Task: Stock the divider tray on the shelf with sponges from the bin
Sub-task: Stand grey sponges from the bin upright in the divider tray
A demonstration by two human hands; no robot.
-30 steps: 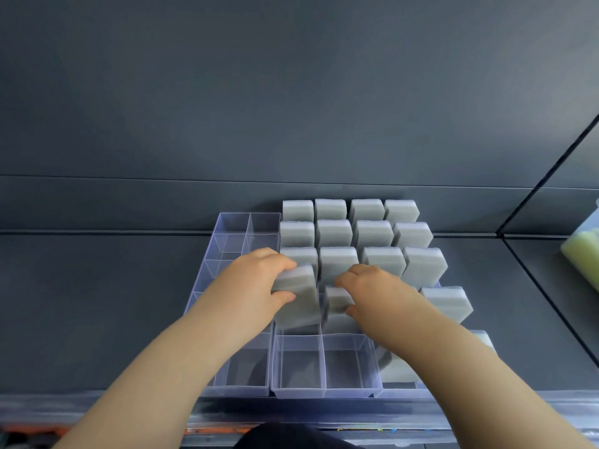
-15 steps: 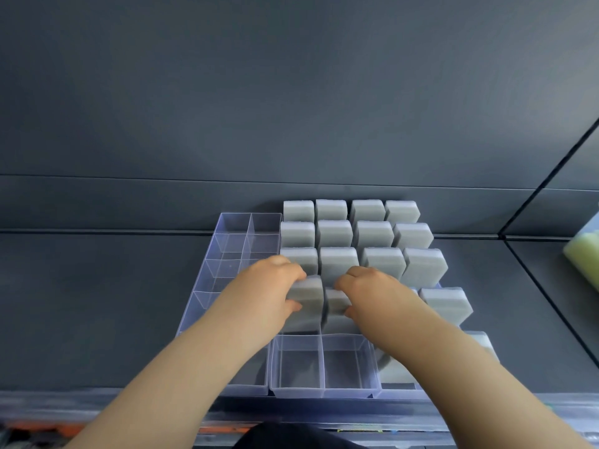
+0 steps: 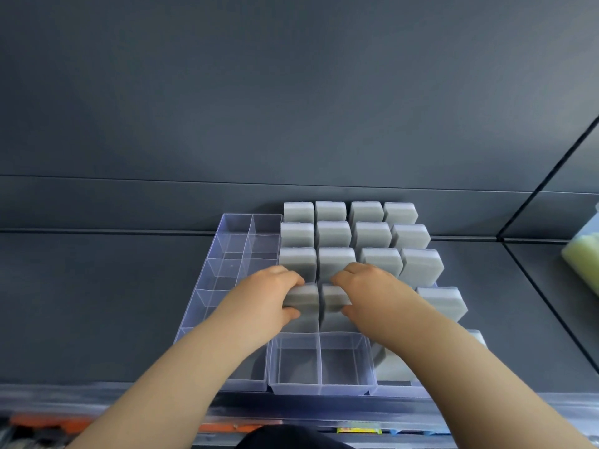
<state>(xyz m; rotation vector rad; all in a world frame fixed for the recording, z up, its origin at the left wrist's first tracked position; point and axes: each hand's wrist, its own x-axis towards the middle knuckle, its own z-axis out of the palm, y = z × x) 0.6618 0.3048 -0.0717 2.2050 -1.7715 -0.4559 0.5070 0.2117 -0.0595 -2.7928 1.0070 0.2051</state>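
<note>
Left hand [image 3: 269,299] and right hand [image 3: 372,293] each pinch a grey rectangular foam sponge (left sponge [image 3: 303,298], right sponge [image 3: 334,298]) by its top edge, upright, likely so that both slide straight down into adjacent cells of the clear plastic divider tray [image 3: 227,251], just behind its empty front cells.

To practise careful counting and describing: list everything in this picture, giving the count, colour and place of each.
tray: one, clear, on the shelf; the left cells that show and two front cells are empty.
sponges: twelve, grey, upright in the three back rows; at least three more nearer right, partly hidden.
left sponge: one, grey, fourth row.
right sponge: one, grey, beside it.
shelf: one, dark grey, under the tray.
yellow-green thing: one, right edge; cannot tell what.
left grip: one, bare, holds the left sponge.
right grip: one, bare, holds the right sponge.
</note>
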